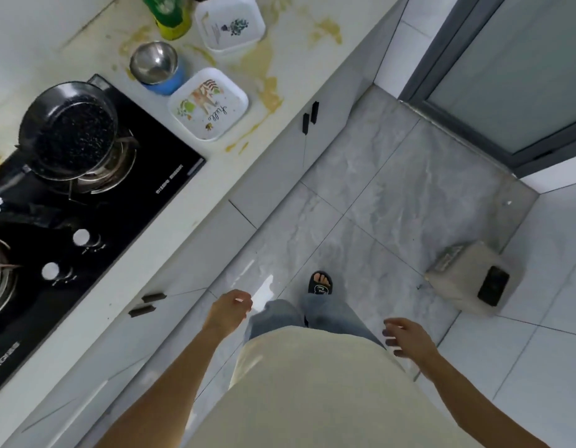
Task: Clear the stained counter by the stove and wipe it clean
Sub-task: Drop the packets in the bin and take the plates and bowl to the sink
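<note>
The pale counter (293, 56) beside the black stove (144, 156) carries yellow-brown stains. On it stand two white square plates, one printed with "hello" (209, 105) and one with a small plant (230, 24). A steel cup with a blue base (156, 66) and a green and yellow bottle (168, 14) stand there too. My left hand (228, 310) hangs low in front of the cabinets, fingers loosely apart and holding nothing. Over the floor at the lower right, my right hand (406, 337) is open with nothing in it. Both hands are well away from the counter.
A black pan (70, 130) sits on the stove's far burner. Grey cabinet doors with dark handles (309, 118) run under the counter. On the tiled floor at the right stands a beige box with a black device on it (474, 276). A glass door (519, 69) closes the far corner.
</note>
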A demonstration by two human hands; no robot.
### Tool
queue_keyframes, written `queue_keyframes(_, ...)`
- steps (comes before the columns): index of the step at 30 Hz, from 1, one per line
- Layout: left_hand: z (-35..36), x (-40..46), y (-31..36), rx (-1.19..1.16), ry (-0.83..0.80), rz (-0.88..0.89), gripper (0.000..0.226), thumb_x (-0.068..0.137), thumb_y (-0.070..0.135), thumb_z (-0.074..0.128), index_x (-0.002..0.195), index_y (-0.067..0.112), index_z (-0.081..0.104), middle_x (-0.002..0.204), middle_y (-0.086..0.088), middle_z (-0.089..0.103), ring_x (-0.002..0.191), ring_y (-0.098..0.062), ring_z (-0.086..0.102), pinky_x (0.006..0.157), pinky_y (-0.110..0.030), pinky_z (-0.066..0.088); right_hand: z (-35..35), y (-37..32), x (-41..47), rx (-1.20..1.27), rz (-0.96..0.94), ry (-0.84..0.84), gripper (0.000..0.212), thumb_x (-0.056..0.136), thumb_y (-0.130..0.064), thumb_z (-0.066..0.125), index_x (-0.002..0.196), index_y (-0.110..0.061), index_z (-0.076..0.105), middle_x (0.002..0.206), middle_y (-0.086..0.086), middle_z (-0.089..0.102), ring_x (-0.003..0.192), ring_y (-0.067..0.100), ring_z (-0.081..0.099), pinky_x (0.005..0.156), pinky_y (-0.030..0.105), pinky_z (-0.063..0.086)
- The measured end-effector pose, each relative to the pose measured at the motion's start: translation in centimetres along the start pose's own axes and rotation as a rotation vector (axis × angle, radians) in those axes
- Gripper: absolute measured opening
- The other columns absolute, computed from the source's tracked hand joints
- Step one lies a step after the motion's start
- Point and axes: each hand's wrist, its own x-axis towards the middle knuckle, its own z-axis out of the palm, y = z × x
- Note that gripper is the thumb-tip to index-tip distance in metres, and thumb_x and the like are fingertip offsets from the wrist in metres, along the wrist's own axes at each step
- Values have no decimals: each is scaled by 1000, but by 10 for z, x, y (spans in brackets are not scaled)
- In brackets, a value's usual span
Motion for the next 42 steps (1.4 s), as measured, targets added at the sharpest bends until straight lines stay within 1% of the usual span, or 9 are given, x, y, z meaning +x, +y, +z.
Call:
queue_keyframes(2, 4, 0, 3, 20, 16, -30, 23, 107, 10, 55, 112, 2, 76, 120, -18, 76, 109, -44, 74, 93, -45, 59, -14, -42, 21, -5, -60, -4, 22, 103, -13, 59, 123, -8, 69, 107, 17, 74, 84, 27, 67, 71, 33, 53)
queue_keyframes(6, 9, -5, 7, 3, 47, -151, 26, 106, 16, 56, 120, 5, 76, 117, -13, 78, 110, -35, 75, 96, -45, 61, -28, -126, 50, -13, -184, -37, 19, 104, -16, 60, 119, -12, 70, 111, 15, 73, 93, 29, 69, 83, 41, 55)
queue_keyframes(13, 1, 14, 30, -112, 69, -285, 27, 104, 16, 59, 125, 7, 74, 100, -7, 75, 91, -25, 73, 88, -35, 61, -35, -246, 86, -95, -295, -111, 17, 103, -19, 62, 118, -16, 69, 110, 8, 74, 97, 25, 72, 88, 40, 57)
queue_keyframes(17, -20, 39, 69, -166, 43, -274, 36, 105, 11, 63, 140, 13, 65, 147, 0, 65, 123, -13, 68, 102, -23, 54, -46, -281, 101, -122, -304, -107, 18, 103, -20, 63, 119, -18, 71, 108, 5, 75, 97, 23, 72, 83, 36, 58)
queue_keyframes(21, -39, 72, 131, -155, 46, -187, 16, 105, 8, 59, 109, 7, 74, 118, -19, 77, 85, -27, 68, 69, -35, 55, -65, -293, 122, -165, -256, -95, 21, 103, -15, 61, 123, -12, 68, 110, 12, 73, 88, 23, 68, 72, 29, 53)
queue_keyframes(28, -64, 109, 235, -228, 42, -29, 17, 103, 9, 60, 96, 20, 71, 91, -3, 75, 72, -16, 68, 57, -16, 49, -108, -308, 159, -242, -130, -42, 20, 104, -12, 60, 122, -8, 69, 95, 13, 72, 72, 23, 61, 61, 28, 46)
queue_keyframes(34, -57, 136, 289, -319, 47, -53, 16, 104, 10, 59, 109, 10, 74, 99, -15, 76, 83, -29, 66, 77, -32, 48, -148, -360, 192, -329, -135, -63, 19, 104, -13, 59, 120, -10, 69, 100, 16, 75, 77, 25, 64, 66, 31, 48)
queue_keyframes(38, -45, 137, 303, -423, 88, -152, 13, 103, 10, 61, 103, 14, 73, 101, -15, 76, 92, -36, 71, 81, -34, 46, -169, -424, 213, -401, -185, -95, 18, 102, -11, 59, 116, -12, 71, 102, 14, 76, 80, 28, 68, 71, 35, 51)
queue_keyframes(42, -27, 125, 312, -499, 166, -251, 16, 103, 10, 59, 104, 17, 73, 109, -18, 79, 97, -38, 74, 82, -38, 56, -174, -500, 233, -522, -321, -151, 17, 103, -18, 60, 117, -17, 70, 106, 7, 76, 94, 26, 73, 80, 39, 57)
